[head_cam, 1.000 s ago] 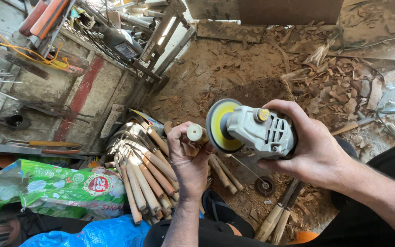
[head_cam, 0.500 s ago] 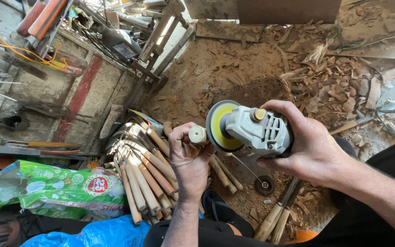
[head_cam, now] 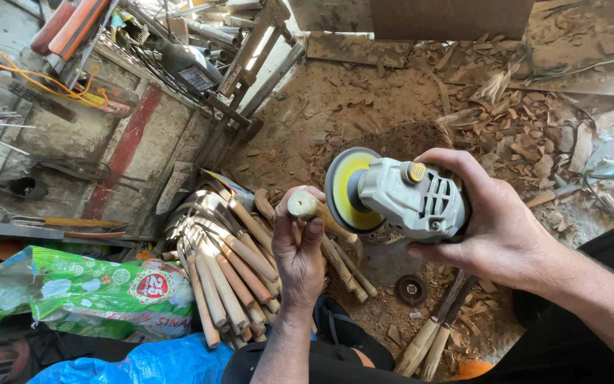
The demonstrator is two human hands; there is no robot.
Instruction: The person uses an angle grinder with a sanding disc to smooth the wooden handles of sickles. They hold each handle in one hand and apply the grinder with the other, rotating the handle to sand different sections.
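Wooden handle gripped in left hand, unmoved; right hand still clasps grinder.

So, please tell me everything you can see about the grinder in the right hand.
The grinder is a handheld angle grinder with a light grey ribbed housing and a small yellow button on top. Its round yellow disc with a dark rim faces left, edge close to the rounded end of the wooden handle held by the left hand. The right hand grips the body from behind, above the chip-strewn floor.
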